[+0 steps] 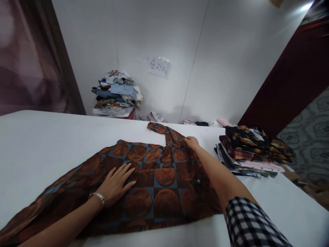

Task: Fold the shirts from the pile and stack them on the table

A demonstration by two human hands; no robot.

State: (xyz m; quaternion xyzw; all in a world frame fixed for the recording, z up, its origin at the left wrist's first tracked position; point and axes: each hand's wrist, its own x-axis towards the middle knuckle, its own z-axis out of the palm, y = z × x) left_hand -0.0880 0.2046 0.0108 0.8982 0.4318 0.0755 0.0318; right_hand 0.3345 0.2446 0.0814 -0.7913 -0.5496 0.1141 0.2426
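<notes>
A brown and blue shirt (pixel 166 176) with a pattern of large orange-brown circles lies spread across the white table. My left hand (pixel 115 183), a silver bracelet at its wrist, rests flat on the fabric with fingers stretched out. Farther off, my right hand (pixel 191 141) pinches the shirt at its far right, near the sleeve. That sleeve (pixel 157 128) bends over to the left toward the table's far edge. At lower left, the cloth runs out past my left forearm.
To the right stands a stack of folded clothes (pixel 249 147). A tall heap of garments (pixel 117 94) sits beyond the table's far edge at left, with more clothes (pixel 155 117) low along the wall. A handwritten sign (pixel 158 67) hangs on the white wall (pixel 226 61).
</notes>
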